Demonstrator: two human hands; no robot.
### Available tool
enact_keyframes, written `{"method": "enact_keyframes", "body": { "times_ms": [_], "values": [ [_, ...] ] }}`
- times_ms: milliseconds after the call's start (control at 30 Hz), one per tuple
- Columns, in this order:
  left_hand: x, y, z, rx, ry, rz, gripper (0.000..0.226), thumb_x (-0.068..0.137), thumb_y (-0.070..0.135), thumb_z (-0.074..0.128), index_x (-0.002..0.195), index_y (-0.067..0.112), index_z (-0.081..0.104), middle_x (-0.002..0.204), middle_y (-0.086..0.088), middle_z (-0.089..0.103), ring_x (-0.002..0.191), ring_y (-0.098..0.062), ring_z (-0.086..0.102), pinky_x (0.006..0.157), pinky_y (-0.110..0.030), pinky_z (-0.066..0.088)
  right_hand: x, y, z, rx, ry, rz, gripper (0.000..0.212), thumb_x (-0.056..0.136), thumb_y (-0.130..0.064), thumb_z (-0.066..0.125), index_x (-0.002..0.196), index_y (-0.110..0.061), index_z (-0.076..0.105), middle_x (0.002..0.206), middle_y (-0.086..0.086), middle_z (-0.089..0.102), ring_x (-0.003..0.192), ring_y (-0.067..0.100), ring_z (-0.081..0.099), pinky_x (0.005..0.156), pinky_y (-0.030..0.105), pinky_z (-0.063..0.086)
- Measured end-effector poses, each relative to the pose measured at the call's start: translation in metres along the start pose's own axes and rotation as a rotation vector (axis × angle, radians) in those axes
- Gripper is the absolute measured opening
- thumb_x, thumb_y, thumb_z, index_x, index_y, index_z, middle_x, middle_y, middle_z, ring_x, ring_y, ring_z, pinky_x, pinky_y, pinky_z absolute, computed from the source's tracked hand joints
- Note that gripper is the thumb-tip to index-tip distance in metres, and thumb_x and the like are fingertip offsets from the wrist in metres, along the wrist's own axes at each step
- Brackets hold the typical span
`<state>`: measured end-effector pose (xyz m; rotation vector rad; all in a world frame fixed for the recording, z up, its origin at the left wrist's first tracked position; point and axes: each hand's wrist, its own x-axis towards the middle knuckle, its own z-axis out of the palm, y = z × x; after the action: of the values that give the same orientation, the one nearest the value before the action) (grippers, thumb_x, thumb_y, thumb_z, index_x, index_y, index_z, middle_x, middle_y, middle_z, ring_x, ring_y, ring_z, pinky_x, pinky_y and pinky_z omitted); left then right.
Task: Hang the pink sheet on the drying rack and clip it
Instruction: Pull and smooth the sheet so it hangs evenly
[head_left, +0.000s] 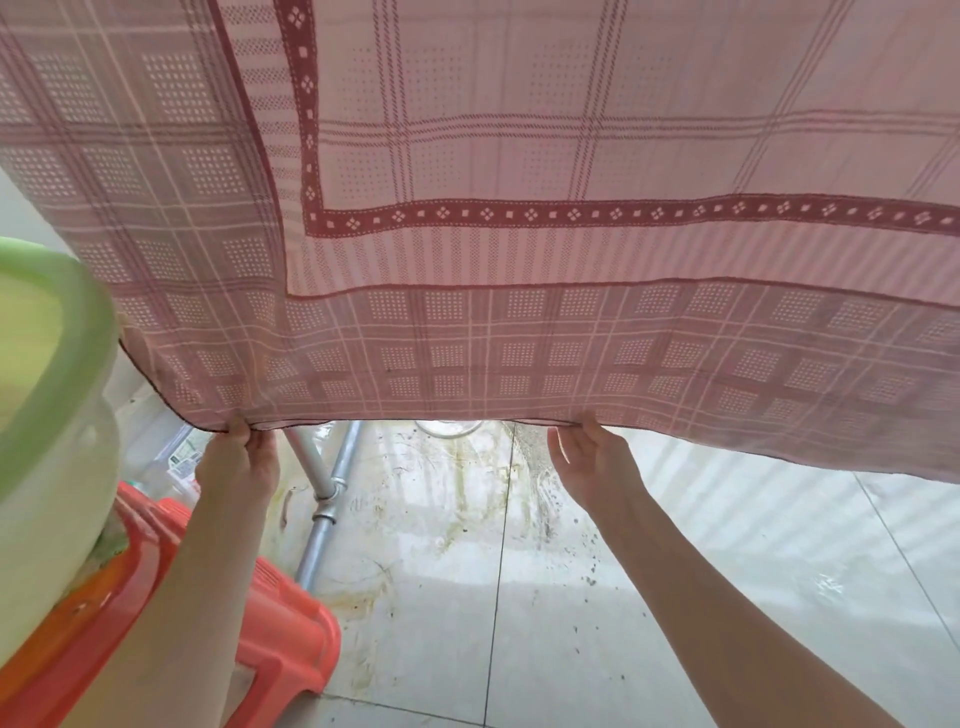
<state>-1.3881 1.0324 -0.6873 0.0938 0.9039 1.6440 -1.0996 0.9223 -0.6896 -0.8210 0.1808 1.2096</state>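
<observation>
From the head camera, the pink sheet (519, 234) fills the whole upper part of the view, hanging spread out in two overlapping layers: a paler front layer with a dark red diamond-patterned border, and a darker checked layer showing behind and below it. Its lower hem runs across the middle of the picture, and both hands reach up to it. The left hand (240, 457) grips the hem near the sheet's lower left corner, fingers curled round the edge. The right hand (592, 457) meets the hem further right with its fingers fairly straight, the tips tucked at the edge; whether it pinches the cloth or only touches it I cannot tell. Below the hem, grey metal tubes (324, 499) joined by a clamp slant down to the pale tiled floor (571, 623), which is stained and looks wet. At the left edge a green basin (47, 415) sits on an orange plastic stool (275, 623).
</observation>
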Motion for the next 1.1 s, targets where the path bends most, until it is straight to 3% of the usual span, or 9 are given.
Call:
{"method": "enact_keyframes", "body": {
  "times_ms": [100,233,400,500,567,633,733,867,1100],
  "values": [
    [0.0,-0.001,0.001,-0.01,-0.005,-0.005,0.024,0.097,-0.001,0.035,0.085,0.013,0.049,0.091,0.004,0.055,0.079,-0.004,0.055,0.088,-0.018,0.046,-0.001,0.001,-0.001,0.035,0.027,-0.005,0.011,0.092,0.0,0.05,0.083,-0.002,0.057,0.084,0.007,0.062,0.083,0.018,0.06,0.085,0.033,0.047],
    [0.002,-0.002,0.003,0.019,-0.027,0.003,0.025,0.098,-0.001,0.032,0.086,0.014,0.049,0.115,0.001,0.055,0.102,-0.008,0.055,0.103,-0.02,0.037,-0.003,-0.001,-0.006,0.04,0.007,0.0,0.013,0.093,0.003,0.046,0.085,-0.003,0.055,0.084,0.008,0.061,0.083,0.019,0.061,0.077,0.032,0.048],
    [-0.001,-0.009,-0.003,-0.023,-0.069,-0.022,0.027,0.097,-0.004,0.031,0.087,0.012,0.05,0.133,-0.006,0.049,0.125,-0.014,0.047,0.09,-0.02,0.043,-0.004,-0.002,-0.01,0.043,-0.025,-0.009,0.018,0.094,0.002,0.043,0.085,-0.006,0.057,0.088,0.006,0.063,0.087,0.018,0.062,0.089,0.037,0.046],
    [-0.001,-0.009,-0.007,-0.066,-0.119,-0.069,0.025,0.098,0.0,0.034,0.088,0.014,0.052,0.098,0.002,0.057,0.087,-0.007,0.056,0.079,-0.016,0.047,-0.006,0.001,-0.009,0.065,-0.068,0.02,0.019,0.091,0.001,0.047,0.081,-0.01,0.058,0.086,0.001,0.065,0.089,0.016,0.063,0.097,0.039,0.044],
    [-0.001,-0.009,-0.014,-0.095,-0.119,-0.146,0.018,0.096,0.007,0.041,0.088,0.018,0.054,0.09,0.007,0.057,0.086,-0.006,0.054,0.085,-0.024,0.044,-0.008,0.003,-0.007,0.079,-0.108,0.038,0.017,0.087,0.0,0.049,0.077,-0.011,0.056,0.083,0.0,0.065,0.088,0.017,0.064,0.097,0.04,0.044],
    [-0.003,-0.011,-0.021,-0.156,-0.136,-0.228,0.01,0.093,0.016,0.048,0.098,0.02,0.056,0.1,0.007,0.059,0.101,-0.01,0.052,0.089,-0.035,0.041,-0.009,0.006,-0.005,0.094,-0.138,0.047,0.015,0.083,-0.002,0.052,0.073,-0.013,0.055,0.082,0.001,0.064,0.089,0.02,0.064,0.095,0.041,0.046],
    [-0.011,-0.017,-0.024,-0.15,-0.203,-0.251,0.029,0.091,0.031,0.054,0.119,0.024,0.053,0.131,0.002,0.045,0.122,-0.018,0.042,0.104,-0.053,0.032,-0.01,0.01,-0.001,0.076,-0.171,0.054,0.007,0.082,-0.011,0.059,0.077,-0.015,0.059,0.095,0.002,0.063,0.103,0.021,0.061,0.095,0.042,0.046],
    [-0.017,-0.03,-0.014,-0.063,-0.288,-0.274,0.036,0.091,0.037,0.053,0.125,0.029,0.042,0.149,0.004,0.03,0.138,-0.02,0.03,0.107,-0.058,0.025,-0.006,0.015,0.001,-0.022,-0.19,0.073,0.01,0.085,-0.008,0.059,0.082,-0.017,0.063,0.101,0.002,0.066,0.108,0.018,0.06,0.087,0.039,0.05],
    [-0.018,-0.053,0.001,0.055,-0.336,-0.231,0.058,0.091,0.02,0.053,0.142,0.03,0.029,0.127,0.003,0.052,0.11,-0.017,0.054,0.098,-0.054,0.037,0.003,0.021,-0.007,-0.032,-0.144,0.053,0.01,0.093,-0.008,0.051,0.097,-0.01,0.06,0.104,0.004,0.065,0.101,0.016,0.06,0.076,0.035,0.049]
  ]
}}
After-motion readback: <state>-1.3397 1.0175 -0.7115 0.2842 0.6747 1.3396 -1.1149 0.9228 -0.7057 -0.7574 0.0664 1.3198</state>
